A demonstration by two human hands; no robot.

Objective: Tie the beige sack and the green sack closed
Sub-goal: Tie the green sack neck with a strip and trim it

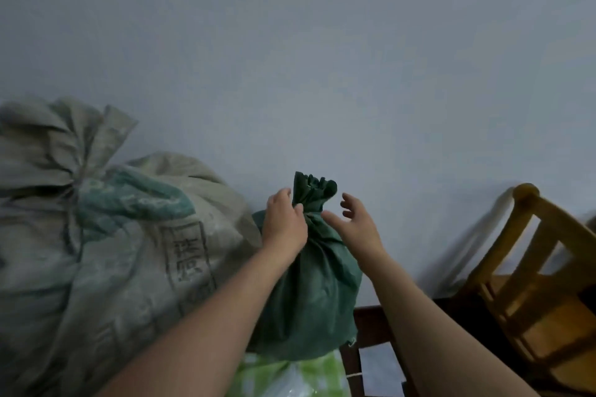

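A dark green sack (pixel 314 293) stands upright against the wall, its neck gathered into a bunched top. My left hand (pixel 283 222) grips that neck from the left, fingers curled round it. My right hand (pixel 356 222) hovers just right of the neck with fingers spread and holds nothing. A large beige sack (pixel 106 255) with green print and a stamped box of characters fills the left side. Its mouth is bunched and bound with a cord, the loose top flaring above.
A wooden chair (pixel 529 277) stands at the right against the pale wall. Below the green sack lies a light green and white plastic bag (pixel 290 377). A dark wooden rail (pixel 367 325) runs beside it at the bottom.
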